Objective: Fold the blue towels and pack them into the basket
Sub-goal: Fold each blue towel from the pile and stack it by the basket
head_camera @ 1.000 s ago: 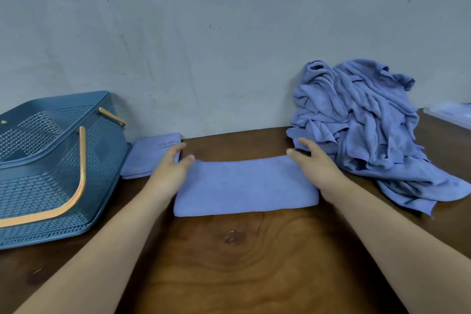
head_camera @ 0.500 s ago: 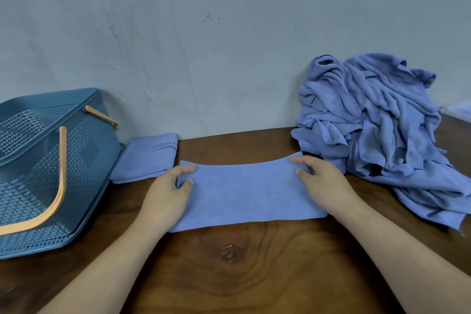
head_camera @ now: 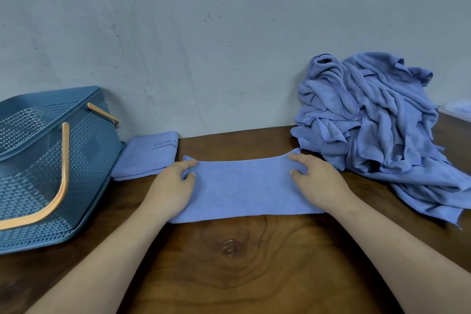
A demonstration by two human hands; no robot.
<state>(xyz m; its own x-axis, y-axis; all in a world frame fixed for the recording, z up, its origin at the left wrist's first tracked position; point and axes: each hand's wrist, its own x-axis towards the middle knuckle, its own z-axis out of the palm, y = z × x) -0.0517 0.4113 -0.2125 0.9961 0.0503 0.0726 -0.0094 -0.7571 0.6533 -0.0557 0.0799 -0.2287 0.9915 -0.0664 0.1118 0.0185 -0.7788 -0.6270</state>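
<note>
A blue towel [head_camera: 242, 186], folded into a long strip, lies flat on the wooden table [head_camera: 229, 262] in front of me. My left hand [head_camera: 173, 186] pinches its far left corner between thumb and fingers. My right hand [head_camera: 318, 181] pinches the far right corner the same way; both far corners are slightly raised. A small folded blue towel [head_camera: 146, 155] lies beside the basket. The blue perforated basket [head_camera: 46, 168] with orange handles stands at the left. A heap of unfolded blue towels [head_camera: 377, 120] rests against the wall at the right.
A grey wall [head_camera: 204, 46] closes the back of the table. A pale flat object [head_camera: 457, 109] shows at the far right edge behind the heap. Bare wood with a knot lies between my forearms.
My hands went from lying flat on the strip's ends to pinching its far corners, which now lift a little. The view has shifted slightly left.
</note>
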